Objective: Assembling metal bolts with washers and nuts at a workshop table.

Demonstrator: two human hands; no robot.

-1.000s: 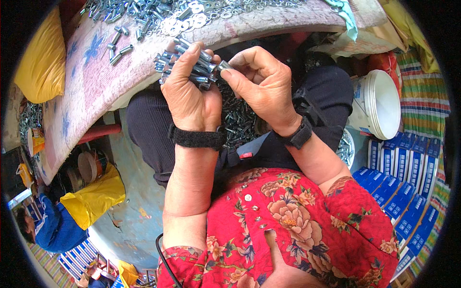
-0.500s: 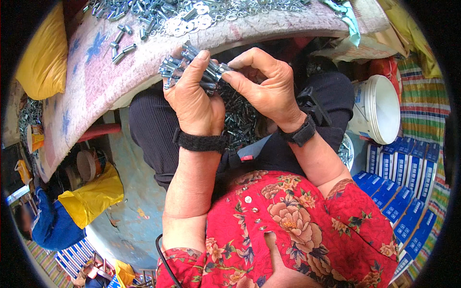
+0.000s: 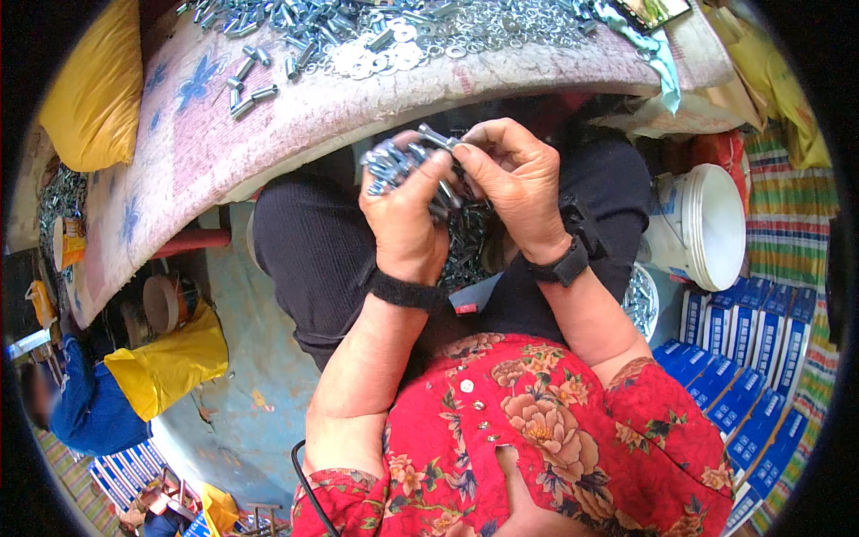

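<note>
My left hand [image 3: 404, 219] is closed around a bunch of shiny metal bolts [image 3: 386, 168], which stick out past the fingers. Close beside it, my right hand [image 3: 517, 179] pinches the end of a single bolt [image 3: 437, 136] between thumb and fingertips. That bolt lies slantwise just above my left thumb; whether it touches the bunch I cannot tell. Below both hands, between my knees, is a heap of similar metal pieces [image 3: 463, 251], partly hidden by my wrists. On the cloth-covered table [image 3: 268, 148] ahead lie metal sleeves [image 3: 309, 27] and flat washers [image 3: 376, 55].
A white bucket [image 3: 716, 228] lies tipped at my right, near a bowl of metal parts [image 3: 641, 302] and stacked blue-and-white boxes [image 3: 743, 385]. A yellow sack [image 3: 89, 98] stands far left. Lower left, a person in blue [image 3: 103, 407] sits beside yellow cloth [image 3: 170, 358].
Both hands have moved lower in the picture, the left also rightward, with the bunch still in it. The bolt in my right fingers now angles up above the left thumb. The view has shifted slightly.
</note>
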